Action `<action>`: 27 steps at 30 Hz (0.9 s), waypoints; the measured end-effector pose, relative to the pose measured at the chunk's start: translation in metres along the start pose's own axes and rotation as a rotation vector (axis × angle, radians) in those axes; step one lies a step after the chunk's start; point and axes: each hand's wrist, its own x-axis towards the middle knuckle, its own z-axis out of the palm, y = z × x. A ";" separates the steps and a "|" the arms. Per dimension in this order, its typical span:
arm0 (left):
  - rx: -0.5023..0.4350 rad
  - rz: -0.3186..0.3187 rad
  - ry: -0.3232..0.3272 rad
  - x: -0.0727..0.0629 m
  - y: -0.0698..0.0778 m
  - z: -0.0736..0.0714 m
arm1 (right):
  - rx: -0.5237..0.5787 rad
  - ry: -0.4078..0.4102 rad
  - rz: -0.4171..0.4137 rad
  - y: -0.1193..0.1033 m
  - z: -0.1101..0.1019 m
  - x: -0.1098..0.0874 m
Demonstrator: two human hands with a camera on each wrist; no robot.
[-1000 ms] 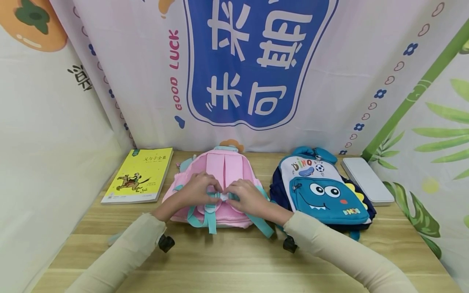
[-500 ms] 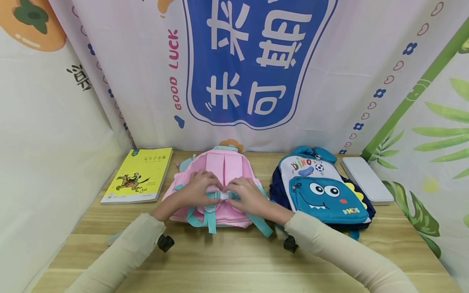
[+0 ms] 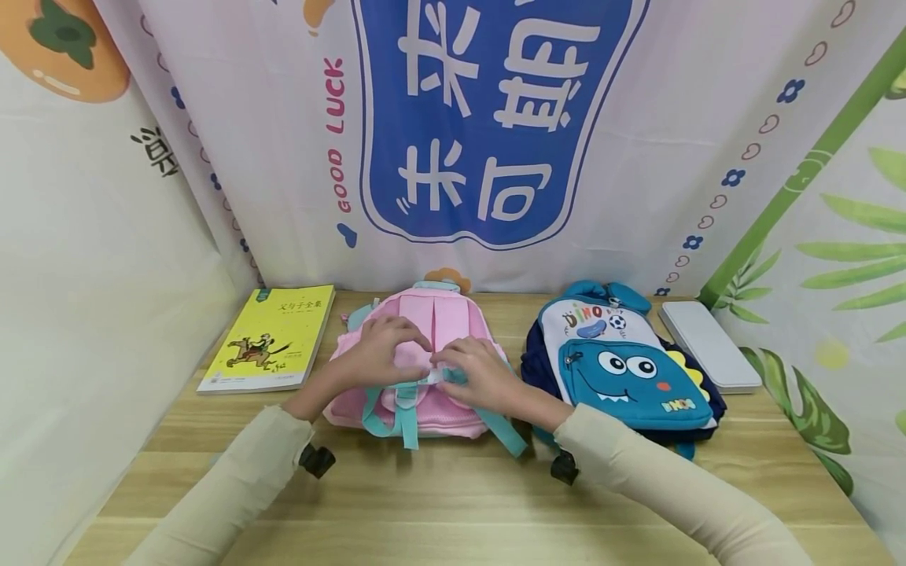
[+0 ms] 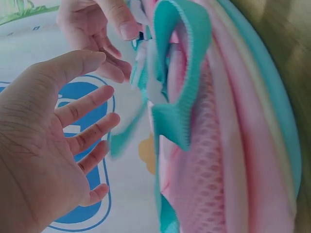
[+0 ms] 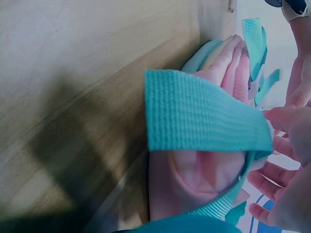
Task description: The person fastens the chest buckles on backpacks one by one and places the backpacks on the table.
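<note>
A pink backpack (image 3: 453, 310) lies with its back panel up on the table, its turquoise straps (image 5: 204, 109) crossing the front. A white buckle (image 3: 433, 377) sits on the strap between my hands. My left hand (image 3: 375, 354) hovers beside the buckle, its fingers spread and holding nothing, as the left wrist view shows. My right hand (image 3: 484, 377) is right at the buckle's other side, thumb and fingers loosely bent and apart around the strap. A turquoise strap loop (image 4: 189, 68) stands up near the buckle in the left wrist view.
A yellow book (image 3: 272, 338) lies left of the pink backpack. To the right stands a blue dinosaur backpack (image 3: 630, 385), with a white flat box (image 3: 711, 346) beyond it. Printed cloth (image 3: 602, 259) hangs behind the wooden table (image 3: 439, 503).
My left hand has let go of the strap at the buckle and lifted slightly up and away. The right hand's fingers have loosened a little; the pink backpack stays in place.
</note>
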 end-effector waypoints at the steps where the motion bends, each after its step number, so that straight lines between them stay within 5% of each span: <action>1: -0.003 0.002 0.008 0.001 0.001 -0.001 | 0.002 -0.002 0.003 0.000 -0.001 0.000; 13: -0.023 0.048 0.079 0.015 0.018 -0.005 | 0.037 -0.021 0.038 0.010 -0.028 -0.002; 27: -0.099 0.062 0.082 0.045 0.046 0.023 | -0.023 -0.003 0.104 0.049 -0.077 -0.029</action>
